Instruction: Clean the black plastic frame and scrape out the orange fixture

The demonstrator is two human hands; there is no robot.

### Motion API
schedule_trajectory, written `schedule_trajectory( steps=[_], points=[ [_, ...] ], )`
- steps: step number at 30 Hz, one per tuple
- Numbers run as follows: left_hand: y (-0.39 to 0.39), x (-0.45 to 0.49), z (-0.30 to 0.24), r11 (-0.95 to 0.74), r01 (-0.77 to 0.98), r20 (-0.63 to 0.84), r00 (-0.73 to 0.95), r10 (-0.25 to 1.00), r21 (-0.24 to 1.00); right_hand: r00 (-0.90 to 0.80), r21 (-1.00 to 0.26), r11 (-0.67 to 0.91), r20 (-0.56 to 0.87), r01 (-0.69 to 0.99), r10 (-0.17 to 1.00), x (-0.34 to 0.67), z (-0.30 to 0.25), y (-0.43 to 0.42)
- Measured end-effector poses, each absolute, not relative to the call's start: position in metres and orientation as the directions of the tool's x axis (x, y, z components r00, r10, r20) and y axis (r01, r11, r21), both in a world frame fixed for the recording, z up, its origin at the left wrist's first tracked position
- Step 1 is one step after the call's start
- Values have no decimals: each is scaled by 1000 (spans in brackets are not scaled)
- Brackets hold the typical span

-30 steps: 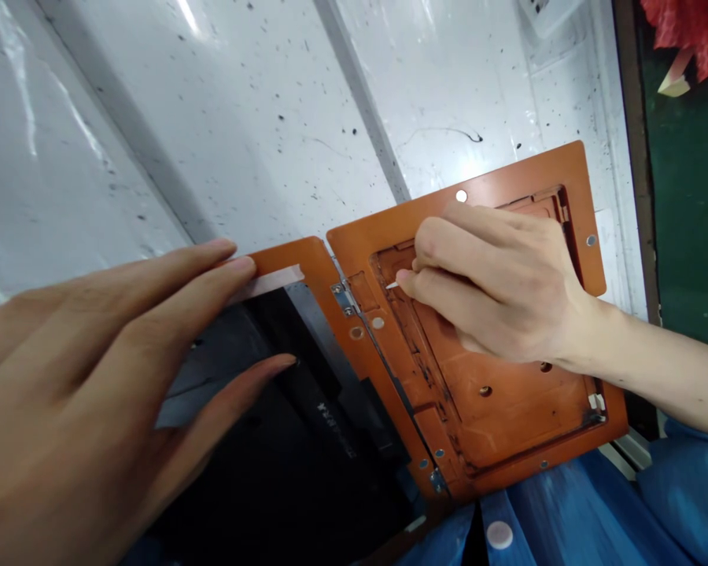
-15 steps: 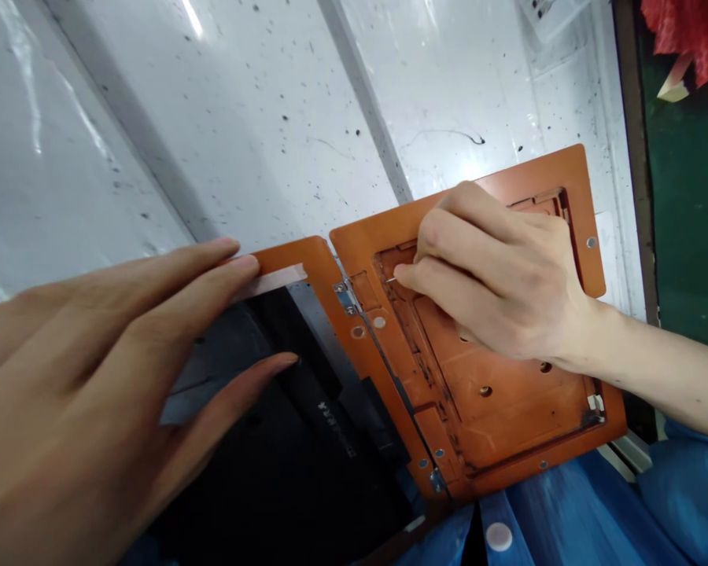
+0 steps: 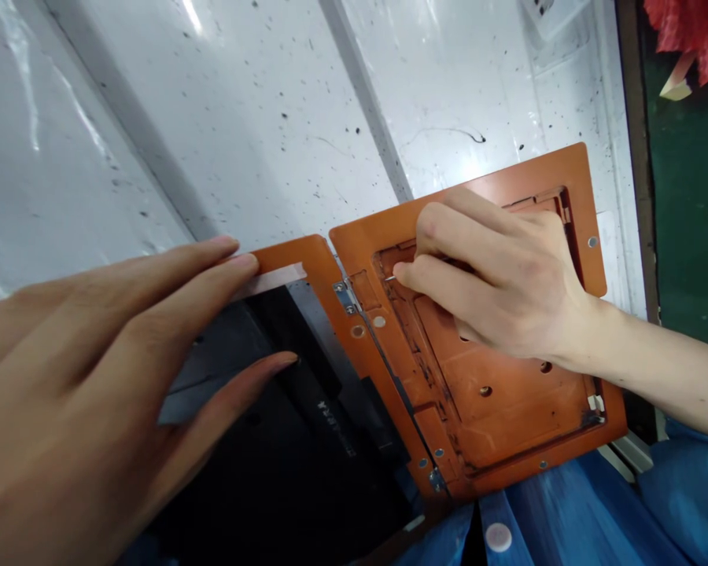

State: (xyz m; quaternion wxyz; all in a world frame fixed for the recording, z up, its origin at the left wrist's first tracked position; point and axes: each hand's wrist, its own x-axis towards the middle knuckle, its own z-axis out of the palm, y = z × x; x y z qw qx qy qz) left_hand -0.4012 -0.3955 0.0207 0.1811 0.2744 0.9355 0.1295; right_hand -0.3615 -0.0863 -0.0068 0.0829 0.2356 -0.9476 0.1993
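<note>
A hinged orange fixture (image 3: 507, 417) lies unfolded, its right leaf recessed with grooves, holes and dark smudges along the edges. My right hand (image 3: 495, 275) is over that recess, thumb and finger pinched near its upper left corner. A thin, pale sliver (image 3: 390, 277) sticks out at the fingertips; the rest of it is hidden. On the left, my left hand (image 3: 112, 362) has its fingers stretched out and thumb apart. Its fingertips rest on the upper edge of the left leaf (image 3: 312, 255), by a strip of whitish tape (image 3: 280, 278).
Metal hinges (image 3: 346, 297) join the leaves. Within the left frame shows a dark panel (image 3: 295, 424) with pale lettering. Beyond lies a speckled grey-white work surface (image 3: 259, 141). A red cloth (image 3: 693, 39) is at the upper right, and blue clothing (image 3: 554, 511) is below.
Almost nothing differs. My right hand has shifted very slightly, still pinched at the same corner; my left hand and the fixture stay in place.
</note>
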Motion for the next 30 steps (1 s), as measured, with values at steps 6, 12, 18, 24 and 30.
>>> schedule_trajectory(
  steps=[6, 12, 18, 24, 30],
  points=[
    [-386, -400, 25, 863, 397, -309, -817, 487, 313, -887, -373, 806, 233, -459, -398, -363, -2, -88],
    [-422, -395, 5, 811, 502, -189, -802, 567, 300, -900, -440, 786, 162, -433, -405, -366, -1, -86],
    [-439, -389, -18, 810, 514, -171, -804, 569, 282, -884, -459, 756, 232, -467, -405, -364, -6, -84],
    [-438, -384, -26, 813, 497, -145, -819, 555, 302, -869, -422, 761, 282, -493, -406, -364, -8, -82],
    [-437, -388, -18, 805, 499, -125, -820, 558, 322, -814, -332, 748, 330, -574, -478, -365, -10, -82]
  ],
)
